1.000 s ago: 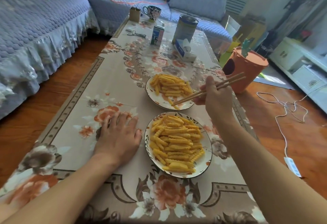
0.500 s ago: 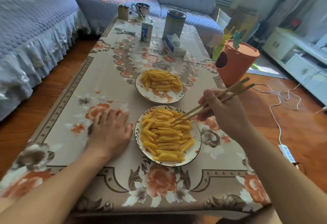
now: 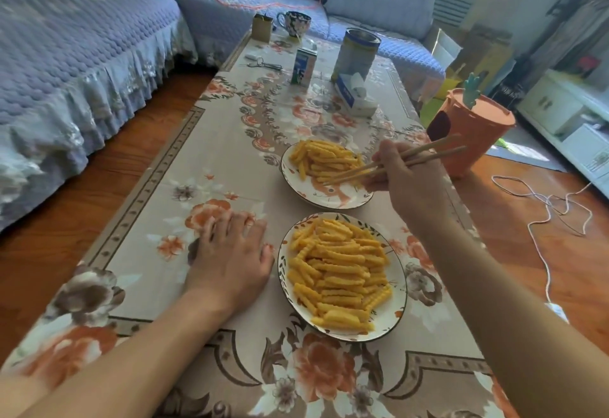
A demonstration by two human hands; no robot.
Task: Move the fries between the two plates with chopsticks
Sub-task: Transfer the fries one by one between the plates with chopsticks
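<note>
Half a second ago the chopsticks [image 3: 393, 165] poked into the near plate [image 3: 397, 310]; now their tips are over the far plate [image 3: 329, 200], down by the fries [image 3: 324, 158] there. I can't tell if a fry sits between the tips.

Fries like these look light and stiff, with wavy sides that should help the sticks hold on. Pinching one across its middle seems best, so it won't tip.

I count two plates, both piled with too many fries to count, and two chopsticks. The right hand [image 3: 407, 180] has its fingers closed around the sticks. The left hand [image 3: 230, 257] lies flat and open on the flowery worktop [image 3: 164, 219], just beside the near plate.
</note>
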